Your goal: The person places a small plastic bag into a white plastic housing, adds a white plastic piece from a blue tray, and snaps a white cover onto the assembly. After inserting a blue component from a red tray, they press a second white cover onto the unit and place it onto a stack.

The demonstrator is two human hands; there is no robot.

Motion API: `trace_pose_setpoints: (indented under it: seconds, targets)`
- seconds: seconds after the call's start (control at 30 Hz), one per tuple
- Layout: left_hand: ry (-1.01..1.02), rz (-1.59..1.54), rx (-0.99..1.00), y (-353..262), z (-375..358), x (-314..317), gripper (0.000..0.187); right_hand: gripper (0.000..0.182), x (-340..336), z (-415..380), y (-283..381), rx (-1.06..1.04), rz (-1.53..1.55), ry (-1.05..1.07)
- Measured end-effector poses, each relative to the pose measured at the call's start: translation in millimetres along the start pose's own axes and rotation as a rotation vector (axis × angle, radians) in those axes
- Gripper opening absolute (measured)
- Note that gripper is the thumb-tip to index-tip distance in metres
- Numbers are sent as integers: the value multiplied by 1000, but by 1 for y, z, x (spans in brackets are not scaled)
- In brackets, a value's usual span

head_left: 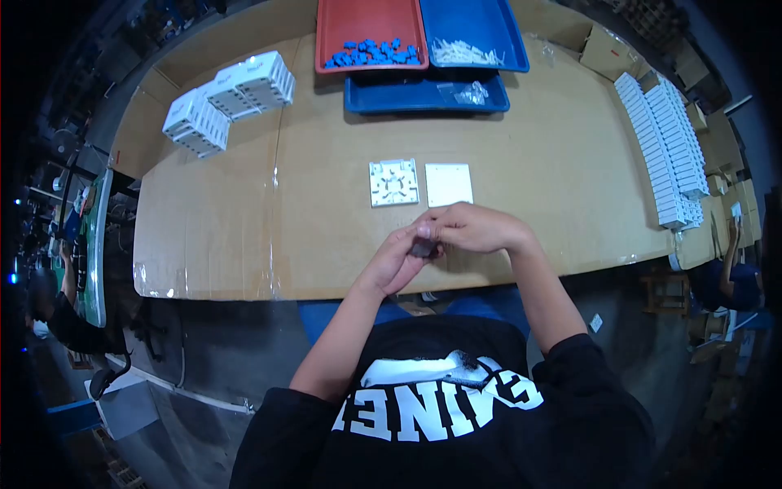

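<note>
The left hand (397,259) and right hand (476,229) meet over the near side of the tabletop (326,212), fingers bent around a small dark piece (423,246). Just beyond, a moulded white square (393,182) lies left of a flat white plate (449,184).

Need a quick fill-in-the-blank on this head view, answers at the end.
1. Small parts in the red tray are coloured ____.
2. The plain white plate lies on the ____ side of the patterned white plate.
3. The left hand and right hand are ____, not apart.
4. The small object at the hands is ____, not light.

Missing words: blue; right; together; dark.
</note>
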State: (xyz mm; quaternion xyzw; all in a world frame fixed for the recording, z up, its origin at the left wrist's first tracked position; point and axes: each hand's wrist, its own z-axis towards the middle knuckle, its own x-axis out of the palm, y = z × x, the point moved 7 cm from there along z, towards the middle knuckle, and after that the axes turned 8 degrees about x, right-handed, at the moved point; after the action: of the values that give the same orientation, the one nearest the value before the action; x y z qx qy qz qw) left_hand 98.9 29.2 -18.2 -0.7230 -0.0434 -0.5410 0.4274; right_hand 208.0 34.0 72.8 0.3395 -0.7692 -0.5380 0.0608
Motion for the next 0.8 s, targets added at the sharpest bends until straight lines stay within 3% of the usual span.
trace_pose_setpoints:
  seconds: [0.17,0.2,0.23,0.37,0.43,0.5,0.53,0.6,0.73,0.8]
  targets:
    - [21,-55,-33,-1,3,6,49,42,-21,0,1,-29,-2,-6]
    - [22,-83,-51,3,5,1,54,40,-36,1,1,-202,-64,-116]
    - [34,-76,-52,2,4,4,54,40,-50,2,-2,-206,-70,-128]
    - [31,-111,-76,1,3,6,58,29,-158,13,-16,-162,-4,-537]
    - [2,-80,-72,1,3,5,58,28,-220,15,-32,-114,-23,-852]
    - [-2,-45,-69,0,2,5,56,26,-275,15,-43,-155,-207,-1133]
    - [-6,-17,-64,0,2,6,54,26,-293,18,-42,-159,-210,-1139]
    - [-3,16,-55,-3,1,8,52,22,-329,13,-40,92,-429,-1356]
    - [-7,-5,-44,-5,0,13,50,20,-372,30,-49,166,-617,-1404]
    - [15,-55,-40,-4,2,16,49,19,-381,42,-50,318,-847,-1306]
